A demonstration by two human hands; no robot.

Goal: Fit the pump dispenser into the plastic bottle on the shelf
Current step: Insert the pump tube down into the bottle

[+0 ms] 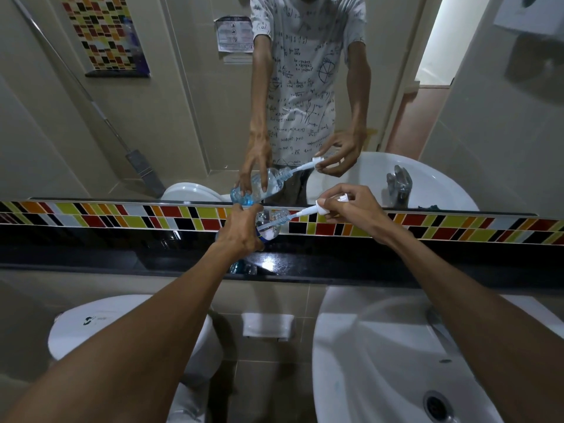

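A large wall mirror [91, 132] hangs above a glossy black stone shelf [396, 270] backed by a band of red, yellow, orange and black mosaic tiles [457, 228]. Below sit a white ceramic washbasin [381, 361], a white toilet cistern [106, 325] and beige wall tiles [30, 300].

White sink [366, 346], toilet [122, 325], mirror [183, 117]
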